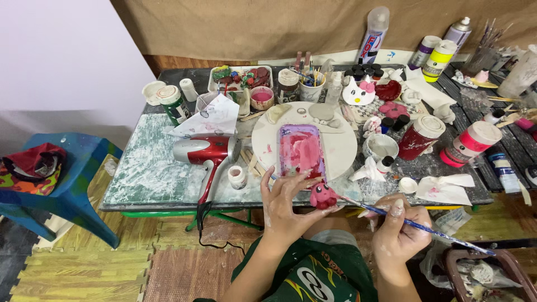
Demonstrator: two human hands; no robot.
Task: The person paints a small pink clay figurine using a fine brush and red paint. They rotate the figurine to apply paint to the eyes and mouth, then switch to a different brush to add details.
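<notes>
Two hands, L hand (285, 204) gripping pink figurine (323, 196), R hand (398, 232) w/ brush (417, 225) prob touching

The small pink-red clay figure (323, 196) looks matt and freshly painted. Behind it, the round white plaster-like slab (341, 146) is dull and chalky. Left of the slab, the glossy red plastic-and-chrome hair dryer (204, 151) shines. The dark tabletop (151, 168) looks rough, paint-smeared.
</notes>
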